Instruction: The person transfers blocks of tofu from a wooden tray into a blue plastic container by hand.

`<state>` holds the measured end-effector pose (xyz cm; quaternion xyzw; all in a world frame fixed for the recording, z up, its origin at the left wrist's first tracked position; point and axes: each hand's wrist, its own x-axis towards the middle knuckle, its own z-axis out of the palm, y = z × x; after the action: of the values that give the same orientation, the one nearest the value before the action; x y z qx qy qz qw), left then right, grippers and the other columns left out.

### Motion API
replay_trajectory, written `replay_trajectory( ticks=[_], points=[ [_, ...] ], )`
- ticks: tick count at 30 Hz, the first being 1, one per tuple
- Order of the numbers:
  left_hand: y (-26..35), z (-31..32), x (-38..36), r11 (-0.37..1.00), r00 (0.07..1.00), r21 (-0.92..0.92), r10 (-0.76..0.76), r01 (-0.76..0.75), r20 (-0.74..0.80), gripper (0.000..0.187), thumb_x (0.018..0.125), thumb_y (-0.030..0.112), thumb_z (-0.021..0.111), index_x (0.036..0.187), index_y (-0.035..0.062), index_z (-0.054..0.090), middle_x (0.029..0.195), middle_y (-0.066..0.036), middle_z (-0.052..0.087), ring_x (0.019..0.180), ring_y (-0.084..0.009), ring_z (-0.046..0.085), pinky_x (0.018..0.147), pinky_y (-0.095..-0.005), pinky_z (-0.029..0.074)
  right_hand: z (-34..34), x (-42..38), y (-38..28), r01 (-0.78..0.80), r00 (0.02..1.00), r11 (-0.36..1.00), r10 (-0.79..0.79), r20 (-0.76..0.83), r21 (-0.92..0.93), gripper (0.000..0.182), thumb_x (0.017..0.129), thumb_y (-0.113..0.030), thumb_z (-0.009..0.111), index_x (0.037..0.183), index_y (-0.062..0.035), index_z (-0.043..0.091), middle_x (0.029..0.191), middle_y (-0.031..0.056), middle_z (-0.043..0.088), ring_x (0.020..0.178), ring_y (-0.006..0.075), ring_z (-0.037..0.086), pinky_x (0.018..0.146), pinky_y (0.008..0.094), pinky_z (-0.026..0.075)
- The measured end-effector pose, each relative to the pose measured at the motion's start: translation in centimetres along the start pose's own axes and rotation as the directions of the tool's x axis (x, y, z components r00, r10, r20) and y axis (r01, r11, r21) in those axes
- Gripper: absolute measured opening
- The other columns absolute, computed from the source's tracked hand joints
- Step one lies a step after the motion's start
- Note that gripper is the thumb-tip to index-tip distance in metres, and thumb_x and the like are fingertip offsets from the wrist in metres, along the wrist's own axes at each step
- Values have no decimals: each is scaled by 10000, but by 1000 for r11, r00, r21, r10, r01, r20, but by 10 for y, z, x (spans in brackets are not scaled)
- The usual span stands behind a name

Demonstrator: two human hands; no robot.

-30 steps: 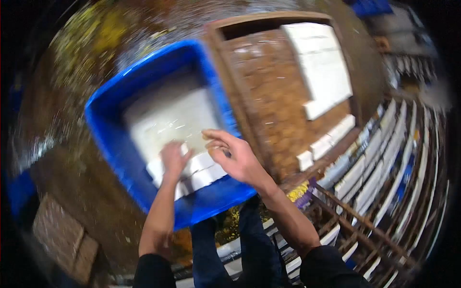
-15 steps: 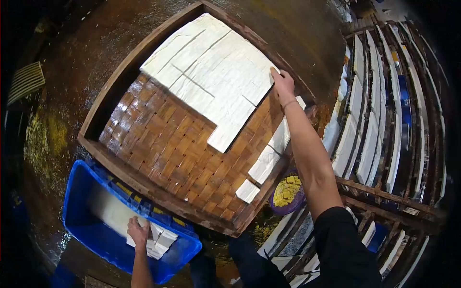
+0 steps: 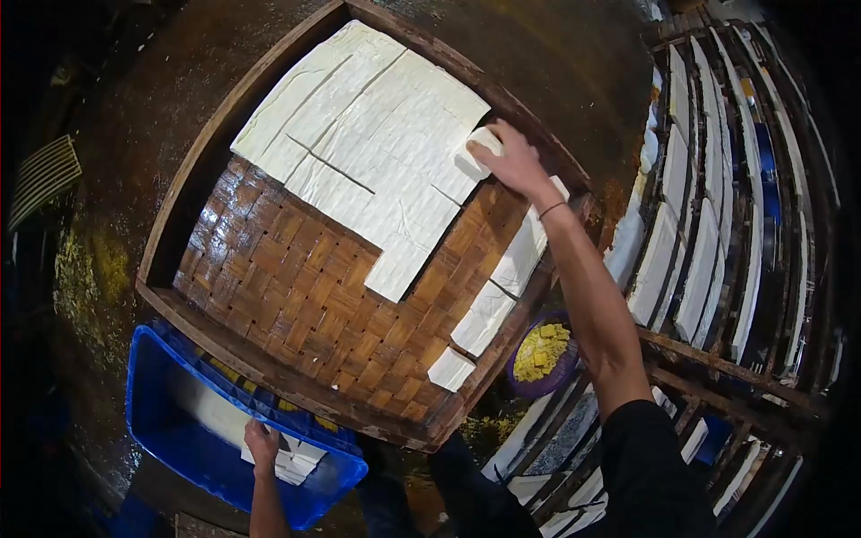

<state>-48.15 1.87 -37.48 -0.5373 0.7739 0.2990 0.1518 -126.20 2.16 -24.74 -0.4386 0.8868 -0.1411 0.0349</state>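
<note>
A dim workroom is seen from above, its dark brown floor [image 3: 134, 134] wet and glistening, with yellowish staining [image 3: 85, 269] spread along the left side. A ribbed grate-like panel [image 3: 40, 179] is set at the far left edge. The right side is filled by wooden racks [image 3: 717, 359], on which white slabs [image 3: 700, 260] are stacked in close rows (blue patches are glimpsed between the slats). A purple bowl of yellow pieces [image 3: 541, 354] is placed at the foot of the racks. Light is cast from overhead, and the corners are lost in shadow.
</note>
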Motion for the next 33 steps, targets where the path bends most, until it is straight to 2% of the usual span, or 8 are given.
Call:
replay_trajectory(
  ticks=[11,14,18,21,25,28,30,33],
  points=[
    [48,-51,-10,981,892,-191,-125,44,-434,450,938,185,626,1344,28,515,1392,-218,465,1294,-367,446,1110,-458,314,-53,-14,-41,-250,919,747,-18,395,616,726,830,-480,716,1323,23,539,1295,230,601,1141,346,621,956,425,486],
    [123,-107,-2,934,771,-356,-250,32,-586,397,966,163,592,1326,12,520,1359,-187,476,1277,-330,459,1078,-431,351,-14,-29,-29,29,951,978,-90,296,205,799,843,-542,669,1361,42,499,1418,281,476,1250,375,541,1040,454,430],
    [225,-158,21,784,624,-547,-276,-295,-731,303,982,114,563,1258,-10,546,1326,-130,492,1200,-239,508,1007,-364,419,-26,-56,-70,-247,878,882,30,477,400,884,797,-469,713,1409,90,405,1444,315,417,1334,404,441,1095,429,379],
    [304,-171,40,615,747,-694,-244,-373,-618,285,971,86,558,1241,-2,560,1247,-111,566,1135,-212,562,977,-334,450,-20,-60,-72,-113,968,892,0,250,439,889,726,-377,793,1399,75,429,1335,290,531,1265,376,521,1076,400,402],
    [401,-158,75,140,975,-969,-58,-205,-215,343,958,129,574,1275,1,541,1212,-124,598,1097,-213,610,901,-340,517,-39,-51,-77,-207,889,923,39,457,325,871,668,-302,827,1380,43,465,1213,244,604,1149,330,597,1021,364,452],
    [458,-142,87,-133,995,-990,90,50,38,465,963,281,584,1343,27,502,1275,-125,570,1150,-232,583,938,-396,505,-64,-53,-87,-363,826,784,20,564,503,808,635,-290,838,1310,14,515,1153,214,639,1096,296,616,963,347,476],
    [491,-130,82,-262,993,-958,13,118,119,535,970,373,557,1379,37,477,1309,-115,554,1201,-261,548,988,-439,480,-75,-77,-105,-390,757,575,-245,606,719,791,652,-227,847,1324,14,507,1170,203,632,1101,254,609,947,330,477],
    [490,-106,84,-586,970,-774,155,241,185,493,996,372,479,1373,56,496,1307,-132,573,1158,-300,573,990,-454,481,-69,-92,-118,-230,831,621,-276,483,750,851,706,-340,865,1379,9,480,1256,220,600,1204,306,556,1017,397,441]
  ],
)
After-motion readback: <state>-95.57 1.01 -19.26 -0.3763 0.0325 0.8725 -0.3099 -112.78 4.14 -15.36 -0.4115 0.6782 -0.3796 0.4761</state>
